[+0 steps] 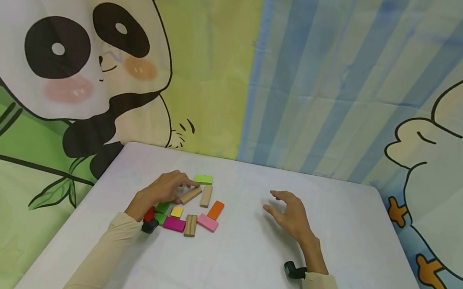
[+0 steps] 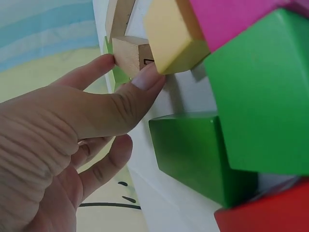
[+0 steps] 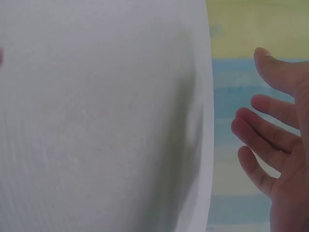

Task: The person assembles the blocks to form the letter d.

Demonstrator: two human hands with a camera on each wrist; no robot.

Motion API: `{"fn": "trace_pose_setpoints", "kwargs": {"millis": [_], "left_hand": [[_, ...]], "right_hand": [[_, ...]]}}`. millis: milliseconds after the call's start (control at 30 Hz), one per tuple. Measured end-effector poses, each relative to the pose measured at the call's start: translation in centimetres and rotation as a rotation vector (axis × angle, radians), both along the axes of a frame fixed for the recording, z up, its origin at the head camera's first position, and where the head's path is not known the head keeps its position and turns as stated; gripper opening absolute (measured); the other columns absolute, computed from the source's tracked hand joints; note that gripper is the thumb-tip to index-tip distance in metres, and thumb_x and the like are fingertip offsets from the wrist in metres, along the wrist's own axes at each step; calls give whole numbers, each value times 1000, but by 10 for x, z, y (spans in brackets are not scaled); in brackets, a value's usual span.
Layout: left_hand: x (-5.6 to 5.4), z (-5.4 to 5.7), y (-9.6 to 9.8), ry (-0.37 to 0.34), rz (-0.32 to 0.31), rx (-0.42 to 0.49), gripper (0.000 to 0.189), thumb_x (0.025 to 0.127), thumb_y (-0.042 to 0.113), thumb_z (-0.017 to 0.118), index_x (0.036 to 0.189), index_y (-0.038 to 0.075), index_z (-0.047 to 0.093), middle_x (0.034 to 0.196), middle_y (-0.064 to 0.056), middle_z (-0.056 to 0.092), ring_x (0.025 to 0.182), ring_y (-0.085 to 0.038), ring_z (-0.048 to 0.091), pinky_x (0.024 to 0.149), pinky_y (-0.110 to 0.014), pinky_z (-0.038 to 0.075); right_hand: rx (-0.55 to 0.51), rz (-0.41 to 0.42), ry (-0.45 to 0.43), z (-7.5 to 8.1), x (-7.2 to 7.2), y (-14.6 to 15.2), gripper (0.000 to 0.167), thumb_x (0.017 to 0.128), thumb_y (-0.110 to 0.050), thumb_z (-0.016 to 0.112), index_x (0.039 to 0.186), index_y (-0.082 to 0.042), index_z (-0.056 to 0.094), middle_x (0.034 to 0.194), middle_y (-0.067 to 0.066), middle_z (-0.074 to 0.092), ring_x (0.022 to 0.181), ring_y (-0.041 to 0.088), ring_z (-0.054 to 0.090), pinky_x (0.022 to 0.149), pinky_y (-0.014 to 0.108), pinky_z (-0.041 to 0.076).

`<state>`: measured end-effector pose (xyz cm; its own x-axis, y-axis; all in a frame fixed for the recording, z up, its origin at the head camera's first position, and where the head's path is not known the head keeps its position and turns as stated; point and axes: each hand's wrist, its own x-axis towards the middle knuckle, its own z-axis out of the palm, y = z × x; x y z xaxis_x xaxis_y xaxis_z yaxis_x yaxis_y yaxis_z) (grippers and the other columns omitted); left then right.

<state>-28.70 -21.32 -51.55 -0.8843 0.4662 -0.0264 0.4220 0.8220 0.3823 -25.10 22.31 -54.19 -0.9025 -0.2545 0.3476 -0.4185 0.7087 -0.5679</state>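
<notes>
My left hand [image 1: 168, 188] pinches a plain wooden block [image 1: 191, 196] lengthwise, thumb at its near end and index finger at the far end. The left wrist view shows that wooden block [image 2: 129, 54] end-on between thumb and index finger, beside a yellow block [image 2: 176, 36]. Below the thumb there lies a dark green block [image 2: 188, 147]. Another plain wooden block [image 1: 206, 196] and a light green block [image 1: 203, 179] sit just beyond the pinched one. My right hand [image 1: 290, 214] hovers over the table's right half, fingers spread and relaxed, holding nothing.
Nearer me, a magenta block [image 1: 174, 224], a wooden block [image 1: 190, 226], a pink block [image 1: 207, 222] and an orange block [image 1: 215, 210] form a curved line. A red block [image 1: 149, 214] lies by the left wrist. The white table [image 1: 242, 271] backs onto a printed curtain [image 1: 309, 77].
</notes>
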Motion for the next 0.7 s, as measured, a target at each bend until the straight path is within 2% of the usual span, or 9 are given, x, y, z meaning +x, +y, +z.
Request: {"fn": "trace_pose_setpoints", "kwargs": {"millis": [167, 300, 500, 700], "left_hand": [[-2, 0, 0, -27, 10, 16, 69, 83, 7, 95, 146, 21, 71, 125, -5, 72, 111, -25, 61, 100, -48, 54], [-1, 1, -2, -33, 31, 54, 70, 81, 14, 98, 144, 15, 69, 126, -8, 71, 113, -26, 61, 102, -49, 54], [-1, 3, -4, -8, 58, 50, 72, 74, 30, 104, 135, 8, 73, 122, -8, 72, 111, -24, 61, 103, -48, 54], [-7, -2, -8, -9, 93, 19, 73, 68, 43, 106, 127, 9, 78, 114, -4, 74, 105, -20, 60, 97, -44, 55]], "right_hand": [[-12, 7, -16, 0, 0, -6, 54, 94, -30, 88, 139, -3, 73, 136, 17, 76, 122, 36, 73, 105, 59, 57], [-59, 44, -45, 0, -3, -18, 54, 95, -29, 87, 139, -2, 72, 135, 18, 76, 121, 36, 73, 103, 59, 58], [-154, 121, -120, -1, -17, -52, 57, 92, -30, 90, 139, -2, 72, 136, 21, 75, 122, 39, 71, 105, 60, 56], [-140, 161, -166, -2, -24, -91, 63, 89, -32, 93, 140, -2, 71, 138, 17, 74, 123, 37, 69, 107, 58, 55]]}}
